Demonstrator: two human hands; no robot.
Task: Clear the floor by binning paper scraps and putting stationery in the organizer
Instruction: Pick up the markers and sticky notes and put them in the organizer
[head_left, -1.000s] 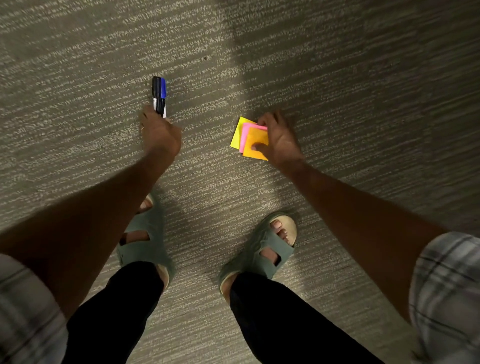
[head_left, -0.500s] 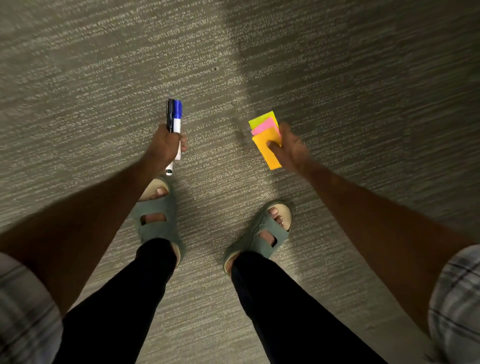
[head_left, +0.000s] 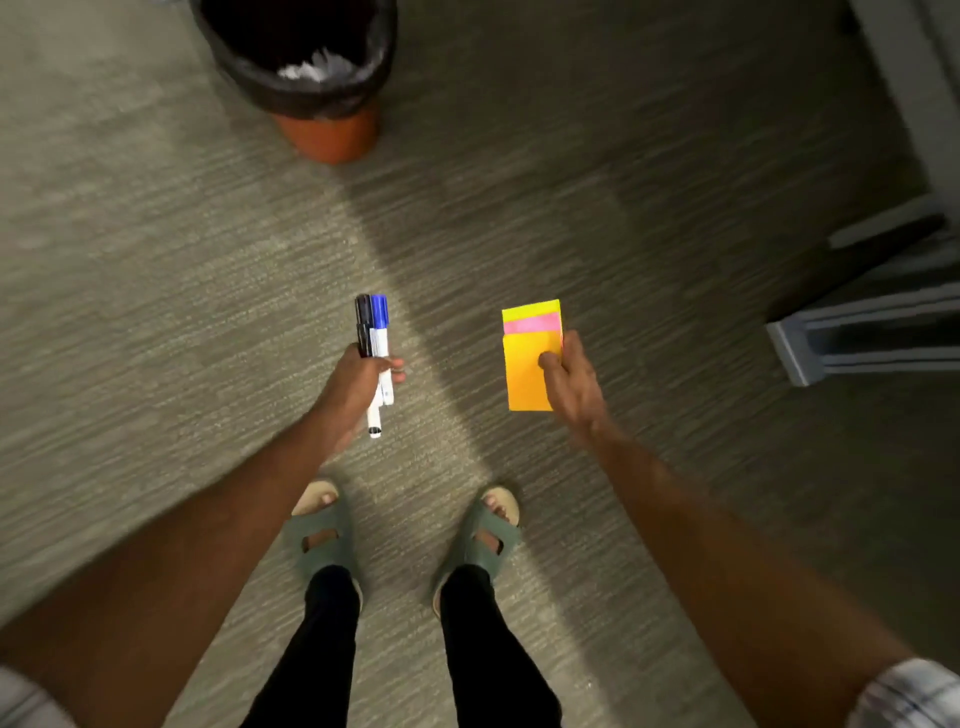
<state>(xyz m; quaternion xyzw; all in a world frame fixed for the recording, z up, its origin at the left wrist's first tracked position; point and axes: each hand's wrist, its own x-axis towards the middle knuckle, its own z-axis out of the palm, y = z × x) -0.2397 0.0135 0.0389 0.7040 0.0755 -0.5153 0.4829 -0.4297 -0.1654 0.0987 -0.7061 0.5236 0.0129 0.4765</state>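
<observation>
The left hand is wrapped in a fist around two slim cylindrical markers, one black-capped, one blue-capped, with white barrels poking out below. The right hand pinches a fanned stack of square sticky notes, thumb pressed on the orange top sheet, pink and yellow edges showing above. Both are held above the ribbed grey carpet. Well ahead stands a round orange bin with a glossy black liner holding crumpled white paper.

Your bin is cropped by the top edge, its white contents a blur; your left hand hides the markers' middles.
</observation>
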